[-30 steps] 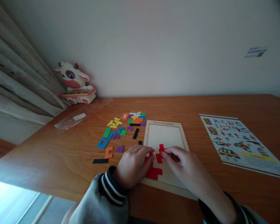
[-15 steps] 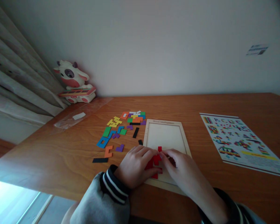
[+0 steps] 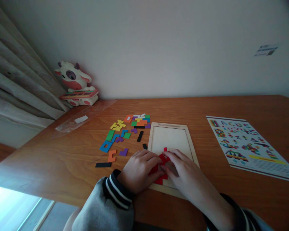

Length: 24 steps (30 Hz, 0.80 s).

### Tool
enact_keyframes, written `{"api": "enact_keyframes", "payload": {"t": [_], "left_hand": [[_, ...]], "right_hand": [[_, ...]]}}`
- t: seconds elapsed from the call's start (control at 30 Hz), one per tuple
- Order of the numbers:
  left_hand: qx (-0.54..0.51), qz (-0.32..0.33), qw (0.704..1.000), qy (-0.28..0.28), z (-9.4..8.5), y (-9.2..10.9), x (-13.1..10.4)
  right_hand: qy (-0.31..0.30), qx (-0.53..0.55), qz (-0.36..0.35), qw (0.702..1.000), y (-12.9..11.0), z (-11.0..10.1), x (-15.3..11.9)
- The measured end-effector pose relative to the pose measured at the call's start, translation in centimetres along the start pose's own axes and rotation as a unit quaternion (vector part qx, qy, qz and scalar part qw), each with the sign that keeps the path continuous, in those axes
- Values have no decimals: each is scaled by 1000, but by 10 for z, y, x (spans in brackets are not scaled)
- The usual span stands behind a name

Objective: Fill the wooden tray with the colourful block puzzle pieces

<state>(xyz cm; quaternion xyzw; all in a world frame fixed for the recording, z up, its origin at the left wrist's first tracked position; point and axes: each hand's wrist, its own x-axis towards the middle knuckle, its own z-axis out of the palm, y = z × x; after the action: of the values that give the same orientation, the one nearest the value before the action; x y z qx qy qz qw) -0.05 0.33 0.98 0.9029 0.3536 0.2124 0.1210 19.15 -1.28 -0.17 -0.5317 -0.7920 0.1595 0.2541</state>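
Note:
Red puzzle pieces (image 3: 159,181) lie in the lower part of a shallow wooden puzzle tray (image 3: 193,146). My left hand (image 3: 142,168) curls over them from the left, thumb below and fingers above, closed around several red pieces and partly hiding them. From the right, my right hand (image 3: 183,168) pinches another red piece (image 3: 165,149) between thumb and fingers, its end sticking up past the fingertips. The fingertips of both hands almost meet. How the red pieces fit together under them is hidden.
Loose puzzle pieces in yellow, blue, green, orange, purple and black, such as a black bar (image 3: 103,165), are spread left of the tray. A printed pattern sheet (image 3: 250,144) lies on the right. Behind are a clear plastic bag (image 3: 69,123) and a toy cow (image 3: 74,83).
My right hand has shifted slightly with its red piece, which now sits turned at a different angle, and its fingers are spread wider around it. The left hand stays in place.

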Motion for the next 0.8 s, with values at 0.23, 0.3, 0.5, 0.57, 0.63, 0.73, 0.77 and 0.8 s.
{"api": "enact_keyframes", "payload": {"t": [0.23, 0.3, 0.5, 0.57, 0.63, 0.73, 0.77, 0.8], "left_hand": [[1, 14, 1000, -14, -7, -5, -3], [-3, 28, 999, -25, -11, -8, -5], [-7, 43, 999, -34, -15, -10, -8], [-14, 43, 998, -32, -15, -11, -9], [-23, 44, 998, -27, -15, -12, -10], [-27, 50, 998, -16, -14, -14, -11], [-24, 55, 998, -14, -13, -15, -12], [-20, 61, 998, -13, -13, -16, -12]], "right_hand": [[-42, -26, -62, 997, 4, -6, -2], [-47, -36, -78, 995, 4, -8, -2], [-54, -82, -93, 991, 0, -11, -1], [-54, -86, -91, 991, -2, -11, -1], [-49, -89, -90, 991, -3, -10, -2], [-33, -96, -103, 989, -3, -8, -3], [-28, -100, -109, 989, -2, -8, -4], [-24, -106, -115, 987, -2, -8, -4]]}}
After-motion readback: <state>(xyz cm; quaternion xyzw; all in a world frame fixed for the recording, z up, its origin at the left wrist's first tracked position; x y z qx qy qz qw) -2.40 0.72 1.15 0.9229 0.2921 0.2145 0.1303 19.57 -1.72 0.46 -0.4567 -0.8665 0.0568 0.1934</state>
